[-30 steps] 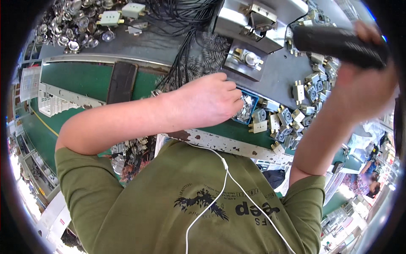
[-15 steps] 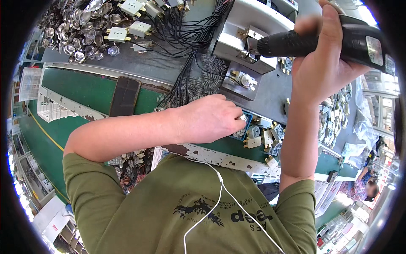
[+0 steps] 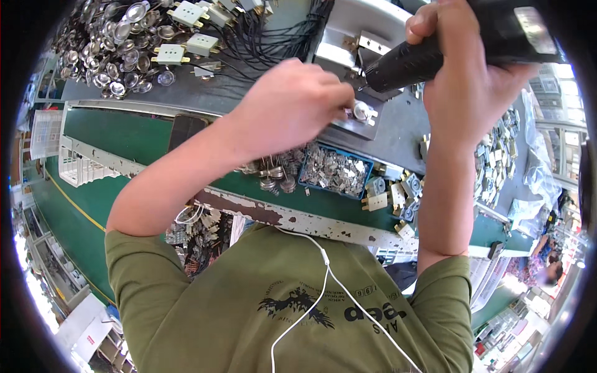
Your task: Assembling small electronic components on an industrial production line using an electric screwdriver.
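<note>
My right hand [image 3: 466, 93] is wrapped round a black power screwdriver [image 3: 410, 65], its narrow end pointing left and down toward a metal fixture [image 3: 373, 45]. My left hand [image 3: 295, 105] is closed, thumb and fingertips pinched beside a small round white-and-metal part [image 3: 362, 112]. That part sits on a dark metal block [image 3: 364, 129] in front of the fixture. Whatever is between my left fingertips is hidden or too small to make out. Below this hand stands a blue tray [image 3: 303, 172] full of small metal pieces.
Shiny metal caps [image 3: 121, 50] are heaped at the far left, beside white blocks with prongs [image 3: 202, 43] and black cables [image 3: 249, 53]. More pronged blocks [image 3: 398, 193] lie right of the tray, others [image 3: 497, 155] beyond my right forearm. A dark phone-like slab [image 3: 185, 132] rests near the ledge.
My left hand has risen from the blue tray to the round part on the block, uncovering the tray. The screwdriver has tilted, its tip now lower and slightly further left.
</note>
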A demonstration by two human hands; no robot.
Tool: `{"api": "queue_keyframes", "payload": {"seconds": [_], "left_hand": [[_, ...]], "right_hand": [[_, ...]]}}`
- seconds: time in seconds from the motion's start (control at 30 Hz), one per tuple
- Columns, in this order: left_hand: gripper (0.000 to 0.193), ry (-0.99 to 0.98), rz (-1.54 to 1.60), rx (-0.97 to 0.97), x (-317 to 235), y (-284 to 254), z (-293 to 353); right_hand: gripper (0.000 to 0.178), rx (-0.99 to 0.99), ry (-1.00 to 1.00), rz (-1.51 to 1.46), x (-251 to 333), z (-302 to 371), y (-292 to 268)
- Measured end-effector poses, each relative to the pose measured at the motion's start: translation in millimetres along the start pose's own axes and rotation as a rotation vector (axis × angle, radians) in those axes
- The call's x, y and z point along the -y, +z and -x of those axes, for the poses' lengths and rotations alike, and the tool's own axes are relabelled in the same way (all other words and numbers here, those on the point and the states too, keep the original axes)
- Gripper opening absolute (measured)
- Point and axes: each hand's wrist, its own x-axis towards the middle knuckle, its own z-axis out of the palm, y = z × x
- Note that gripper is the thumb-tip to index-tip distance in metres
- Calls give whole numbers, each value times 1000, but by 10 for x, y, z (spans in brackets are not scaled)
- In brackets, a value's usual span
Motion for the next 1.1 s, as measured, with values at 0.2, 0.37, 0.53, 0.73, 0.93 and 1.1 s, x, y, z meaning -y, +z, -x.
{"api": "queue_keyframes", "payload": {"seconds": [0.2, 0.37, 0.53, 0.73, 0.93, 1.1], "left_hand": [[17, 15, -114, 33, 74, 300, 19], [15, -15, -45, 43, 96, 336, -11], [13, 17, 19, 29, 190, 333, 24], [12, 18, 53, 32, 187, 320, 47], [11, 0, 149, 46, 213, 331, 11], [14, 34, 160, 34, 317, 316, -12]], "right_hand": [[19, -25, 72, 62, 156, 129, -104], [22, 22, -69, 20, -66, 130, -187], [25, 94, -226, -26, -299, 101, -223], [45, -15, 142, -135, -58, 231, -11], [53, -1, 85, -279, -208, 242, 30], [47, 124, 37, -182, -229, 199, 32]]}}
